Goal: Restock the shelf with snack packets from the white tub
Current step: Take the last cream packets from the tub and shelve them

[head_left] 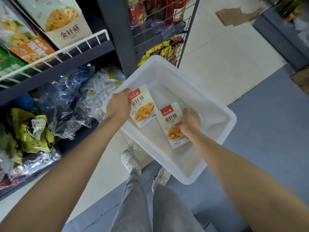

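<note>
- White tub [222, 113]: held tilted above the floor, just beside the dark shelf upright [115, 30]. Its interior faces the camera.
- Left hand [119, 104]: fingers curled over the tub's left rim, gripping it. The hand lies against the left edge of the first packet.
- First snack packet [143, 108]: cream pouch with a red label and a noodle-like picture. It lies inside the tub against the left wall, face up.
- Right hand [188, 122]: placed on the second snack packet [170, 119], fingers and thumb curled over its lower half, gripping it.
- Second snack packet: same design as the first. It lies on the tub floor near the middle, just beside the first packet, with its lower end toward the tub's near wall.
- Upper shelf [55, 67]: fronted by a white wire rail [55, 52]; a large box [61, 20] bearing the same print as the packets stands behind the rail.
- Lower shelf level: holds clear plastic bags [66, 101] and yellow-green packets [30, 131].
- Wire rack [160, 22]: right of the upright, holding red and yellow packets.
- Floor: the person's white shoes [130, 161] stand below the tub's near corner.
</note>
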### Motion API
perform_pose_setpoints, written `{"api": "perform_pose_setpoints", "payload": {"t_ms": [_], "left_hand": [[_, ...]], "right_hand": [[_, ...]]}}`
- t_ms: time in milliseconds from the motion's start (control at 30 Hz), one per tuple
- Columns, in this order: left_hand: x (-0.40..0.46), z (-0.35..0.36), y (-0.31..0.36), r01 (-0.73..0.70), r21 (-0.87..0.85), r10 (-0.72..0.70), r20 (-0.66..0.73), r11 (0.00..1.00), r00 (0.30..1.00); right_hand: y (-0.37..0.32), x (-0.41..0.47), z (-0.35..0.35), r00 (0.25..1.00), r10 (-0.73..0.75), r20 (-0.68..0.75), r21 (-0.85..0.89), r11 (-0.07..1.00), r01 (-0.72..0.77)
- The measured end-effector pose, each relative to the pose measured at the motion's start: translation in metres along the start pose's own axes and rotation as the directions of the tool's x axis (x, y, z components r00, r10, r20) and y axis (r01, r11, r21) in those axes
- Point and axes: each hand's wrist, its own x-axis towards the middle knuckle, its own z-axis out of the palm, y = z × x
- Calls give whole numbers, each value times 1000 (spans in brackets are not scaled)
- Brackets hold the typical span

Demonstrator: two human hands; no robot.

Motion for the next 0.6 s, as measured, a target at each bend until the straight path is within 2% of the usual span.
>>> {"api": "perform_pose_setpoints", "payload": {"t_ms": [133, 333, 500, 600], "left_hand": [[-6, -13, -2, -12, -55, 12, -1, 998, 1000], [-18, -56, 0, -98, -135, 91, -61, 986, 994], [-23, -133, -5, -142, -193, 81, -293, 971, 953], [-24, -181, -12, -166, -211, 62, -427, 963, 902]], "right_hand": [[-9, -6, -21, 997, -62, -49, 233, 970, 72], [-39, -39, -73, 947, -274, -168, 327, 891, 316], [-96, -60, -121, 877, -404, -260, 416, 773, 479], [-144, -75, -150, 798, -495, -343, 423, 677, 602]]}}
